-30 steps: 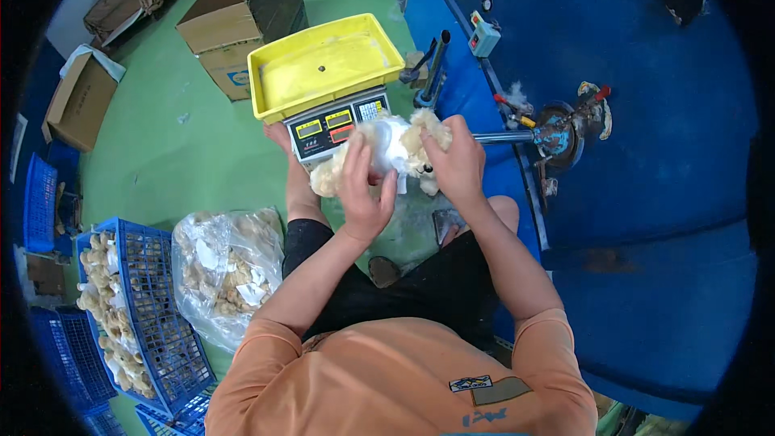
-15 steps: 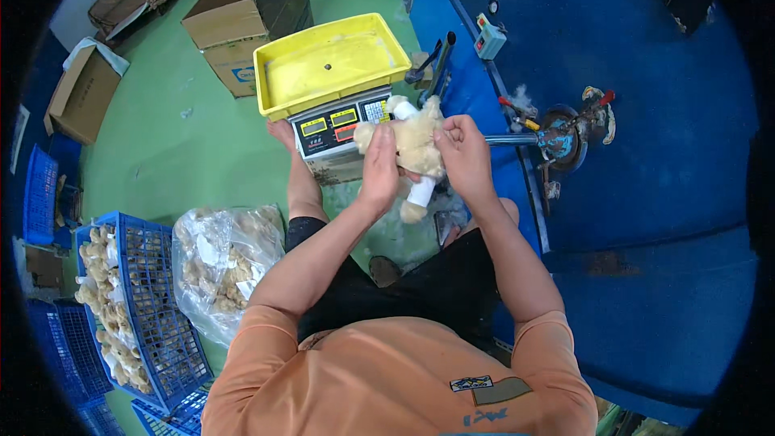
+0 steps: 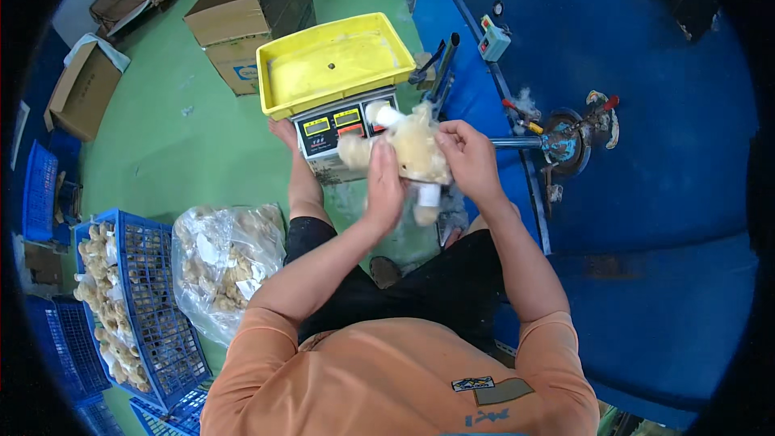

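Between both hands I hold a beige plush toy (image 3: 417, 149) with white limb sections, in front of the scale and left of a metal tube (image 3: 514, 143). My left hand (image 3: 385, 186) grips its lower left side, the thumb lying over the plush and the other fingers hidden behind. My right hand (image 3: 468, 157) pinches its right edge between thumb and fingers. The toy's limbs hang loosely outward. Behind it stands a digital scale (image 3: 319, 144), partly covered by the toy, with a yellow tray (image 3: 323, 101) on top.
At lower left, a blue crate (image 3: 165, 315) holds several beige plush pieces, beside a clear plastic bag (image 3: 194, 282) of more. A cardboard box (image 3: 222, 28) stands beyond the scale. On the right, the tube juts from a blue machine panel (image 3: 646, 161); a control box (image 3: 493, 39) is above.
The toy has turned a little in my hands, its limbs swinging into new positions. My left hand has shifted slightly right and down. Both hands keep their hold.
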A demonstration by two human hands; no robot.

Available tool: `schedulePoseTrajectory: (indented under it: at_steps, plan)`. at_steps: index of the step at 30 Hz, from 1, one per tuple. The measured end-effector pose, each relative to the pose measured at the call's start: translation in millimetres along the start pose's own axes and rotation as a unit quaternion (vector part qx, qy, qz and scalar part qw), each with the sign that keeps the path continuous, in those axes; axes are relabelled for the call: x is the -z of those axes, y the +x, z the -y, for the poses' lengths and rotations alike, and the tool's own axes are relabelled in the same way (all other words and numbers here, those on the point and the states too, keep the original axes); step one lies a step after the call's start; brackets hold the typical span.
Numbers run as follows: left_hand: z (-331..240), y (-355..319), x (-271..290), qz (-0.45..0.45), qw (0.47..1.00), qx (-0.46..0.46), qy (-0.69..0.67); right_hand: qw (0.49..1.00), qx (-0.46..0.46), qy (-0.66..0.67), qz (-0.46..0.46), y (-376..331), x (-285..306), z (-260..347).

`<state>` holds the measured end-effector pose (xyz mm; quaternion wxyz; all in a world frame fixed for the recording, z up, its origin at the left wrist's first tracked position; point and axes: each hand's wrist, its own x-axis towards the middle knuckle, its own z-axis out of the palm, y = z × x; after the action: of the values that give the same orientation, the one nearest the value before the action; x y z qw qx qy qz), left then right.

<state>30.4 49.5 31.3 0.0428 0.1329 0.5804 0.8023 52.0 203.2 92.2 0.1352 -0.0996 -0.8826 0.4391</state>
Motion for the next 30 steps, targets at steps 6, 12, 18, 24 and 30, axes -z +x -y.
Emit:
schedulePoseTrajectory:
  at_steps: [6,12,18,24,30]
  plan:
    - [-31.2,7.3,-27.6,-0.052,0.957,0.129,-0.253,1.000,0.017,-0.007,-0.014,0.1,1.4,1.2]
    - [3.1,48.8,10.4,0.089,0.967,0.176,-0.161,0.997,0.001,0.014,-0.072,1.8,-15.8,1.3]
    - [-3.4,-4.7,-29.8,-0.015,0.982,0.066,-0.178,0.995,0.054,-0.060,-0.054,-0.6,6.9,-12.1]
    - [-5.5,12.8,-13.1,0.063,0.972,0.097,-0.204,0.987,0.106,-0.093,-0.081,-0.9,-5.2,-3.2]
    - [-13.1,16.3,-23.3,0.075,0.942,0.146,-0.293,0.989,0.056,-0.096,-0.101,0.3,9.7,-6.8]
